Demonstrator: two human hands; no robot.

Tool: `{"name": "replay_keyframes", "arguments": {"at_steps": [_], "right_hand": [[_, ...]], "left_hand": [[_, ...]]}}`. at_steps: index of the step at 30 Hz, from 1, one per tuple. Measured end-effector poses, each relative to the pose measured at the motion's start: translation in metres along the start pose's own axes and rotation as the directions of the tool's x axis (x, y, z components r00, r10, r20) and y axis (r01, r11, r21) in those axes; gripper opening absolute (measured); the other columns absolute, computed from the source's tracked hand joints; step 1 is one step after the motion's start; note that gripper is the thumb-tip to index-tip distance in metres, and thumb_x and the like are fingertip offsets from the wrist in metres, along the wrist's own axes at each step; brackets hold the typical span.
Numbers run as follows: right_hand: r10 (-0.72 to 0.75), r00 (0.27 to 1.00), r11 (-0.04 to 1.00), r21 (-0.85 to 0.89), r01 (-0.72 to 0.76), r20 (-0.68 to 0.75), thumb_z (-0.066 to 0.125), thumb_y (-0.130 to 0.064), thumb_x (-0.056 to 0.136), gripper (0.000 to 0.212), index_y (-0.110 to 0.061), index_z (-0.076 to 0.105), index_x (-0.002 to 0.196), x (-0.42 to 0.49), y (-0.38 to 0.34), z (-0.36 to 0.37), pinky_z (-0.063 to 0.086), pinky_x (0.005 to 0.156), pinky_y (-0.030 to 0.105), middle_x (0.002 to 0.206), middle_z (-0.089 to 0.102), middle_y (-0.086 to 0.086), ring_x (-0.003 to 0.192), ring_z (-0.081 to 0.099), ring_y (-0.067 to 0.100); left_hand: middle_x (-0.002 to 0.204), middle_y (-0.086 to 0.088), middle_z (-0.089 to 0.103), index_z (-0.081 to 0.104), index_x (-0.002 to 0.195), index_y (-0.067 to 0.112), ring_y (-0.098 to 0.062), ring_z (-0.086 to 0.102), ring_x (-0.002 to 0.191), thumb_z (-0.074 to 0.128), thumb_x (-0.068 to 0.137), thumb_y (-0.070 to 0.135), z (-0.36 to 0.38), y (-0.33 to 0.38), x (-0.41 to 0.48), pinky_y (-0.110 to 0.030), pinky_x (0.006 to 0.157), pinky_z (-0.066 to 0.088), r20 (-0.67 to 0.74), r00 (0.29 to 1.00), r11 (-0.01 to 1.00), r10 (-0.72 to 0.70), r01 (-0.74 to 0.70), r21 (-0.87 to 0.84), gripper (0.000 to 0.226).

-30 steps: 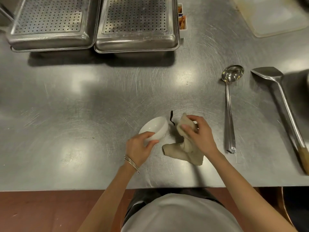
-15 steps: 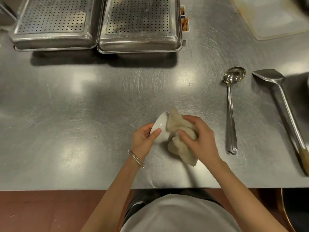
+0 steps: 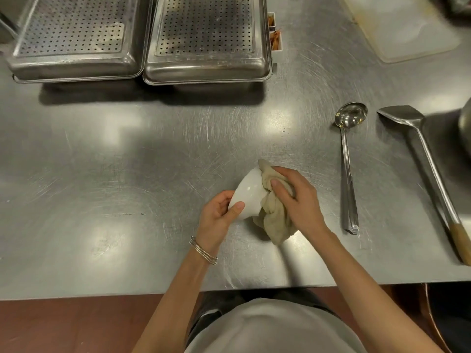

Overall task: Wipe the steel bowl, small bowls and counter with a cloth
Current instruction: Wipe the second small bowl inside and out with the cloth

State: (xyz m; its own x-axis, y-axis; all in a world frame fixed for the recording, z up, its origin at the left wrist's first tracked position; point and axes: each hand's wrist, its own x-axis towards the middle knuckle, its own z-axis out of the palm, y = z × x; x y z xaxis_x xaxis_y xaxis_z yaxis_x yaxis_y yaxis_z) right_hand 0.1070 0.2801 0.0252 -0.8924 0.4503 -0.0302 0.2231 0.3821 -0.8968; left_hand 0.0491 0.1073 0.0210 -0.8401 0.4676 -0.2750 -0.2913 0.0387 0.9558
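A small white bowl (image 3: 248,193) is held tilted on its side just above the steel counter (image 3: 127,174), its mouth facing right. My left hand (image 3: 219,217) grips its base from the left. My right hand (image 3: 297,200) presses a bunched beige cloth (image 3: 274,217) into the bowl's mouth; the cloth's loose end hangs down to the counter. The bowl's inside is hidden by the cloth. A curved steel rim, perhaps the steel bowl (image 3: 466,128), shows at the right edge.
Two perforated steel trays (image 3: 74,36) (image 3: 207,39) stand at the back left. A ladle (image 3: 348,159) and a wok spatula (image 3: 428,169) lie to the right. A white cutting board (image 3: 405,26) is at the back right. The counter's front edge runs just below my wrists.
My left hand lifted the bowl off the counter and turned it on its side. My right hand brought the cloth up from the counter and pushed it into the bowl's mouth.
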Motion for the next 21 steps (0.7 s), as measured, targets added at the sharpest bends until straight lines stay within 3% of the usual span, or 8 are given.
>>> {"name": "replay_keyframes", "arguments": {"at_steps": [4,9,12,16,19,21], "right_hand": [[0.096,0.968,0.95,0.268,-0.159,0.234,0.062,-0.048,0.077,0.058,-0.035,0.046,0.131,-0.002,-0.003,-0.005,0.042,0.095,0.015,0.128,0.052,-0.02,0.116,0.05,-0.003],[0.147,0.93,0.807,0.504,-0.309,0.336,0.071,-0.064,0.063,0.072,-0.045,0.045,0.127,-0.004,0.003,-0.006,0.044,0.096,0.026,0.135,0.048,-0.013,0.123,0.048,0.006],[0.149,0.937,0.794,0.527,-0.304,0.316,0.073,-0.06,0.063,0.067,-0.044,0.05,0.123,-0.005,0.004,-0.007,0.045,0.092,0.022,0.13,0.053,-0.013,0.121,0.05,0.007],[0.162,0.955,0.819,0.506,-0.27,0.247,0.067,-0.042,0.073,0.054,-0.034,0.053,0.125,-0.008,0.006,-0.004,0.043,0.092,0.026,0.126,0.056,-0.011,0.117,0.053,0.008],[0.188,0.953,0.818,0.5,-0.286,0.239,0.066,-0.04,0.076,0.05,-0.034,0.054,0.124,-0.012,0.006,-0.002,0.044,0.095,0.031,0.126,0.056,-0.009,0.116,0.054,0.01],[0.186,0.952,0.821,0.495,-0.286,0.243,0.064,-0.038,0.08,0.045,-0.036,0.054,0.123,-0.017,0.003,0.0,0.045,0.097,0.034,0.127,0.056,-0.009,0.117,0.053,0.011]], "left_hand": [[0.084,0.012,0.07,0.062,0.095,0.01,-0.003,0.064,0.082,0.064,0.078,0.009,-0.005,0.008,0.001,-0.016,0.07,0.05,0.102,0.994,0.997,0.029,-0.021,-0.072,0.017],[0.088,0.009,0.07,0.061,0.095,0.011,-0.006,0.064,0.086,0.069,0.07,0.028,-0.007,0.005,-0.002,-0.018,0.072,0.051,0.153,0.988,0.992,0.033,-0.014,-0.123,0.032],[0.092,0.01,0.069,0.058,0.102,0.011,-0.006,0.063,0.09,0.072,0.069,0.027,-0.011,0.01,-0.003,-0.02,0.074,0.051,0.27,0.963,0.995,-0.01,0.036,-0.088,0.039],[0.104,0.008,0.066,0.055,0.114,0.016,-0.008,0.062,0.1,0.064,0.076,0.006,-0.01,0.024,0.002,-0.022,0.079,0.051,0.427,0.9,0.996,-0.088,0.085,0.026,0.04],[0.105,0.002,0.062,0.055,0.112,0.018,-0.003,0.062,0.095,0.06,0.074,0.006,0.003,0.032,0.002,-0.019,0.077,0.051,0.403,0.91,0.995,-0.102,0.087,0.057,0.04],[0.098,0.004,0.063,0.057,0.104,0.024,0.001,0.063,0.085,0.064,0.074,0.011,0.016,0.033,0.001,-0.017,0.072,0.051,0.304,0.946,0.992,-0.109,0.082,0.1,0.034]]}}
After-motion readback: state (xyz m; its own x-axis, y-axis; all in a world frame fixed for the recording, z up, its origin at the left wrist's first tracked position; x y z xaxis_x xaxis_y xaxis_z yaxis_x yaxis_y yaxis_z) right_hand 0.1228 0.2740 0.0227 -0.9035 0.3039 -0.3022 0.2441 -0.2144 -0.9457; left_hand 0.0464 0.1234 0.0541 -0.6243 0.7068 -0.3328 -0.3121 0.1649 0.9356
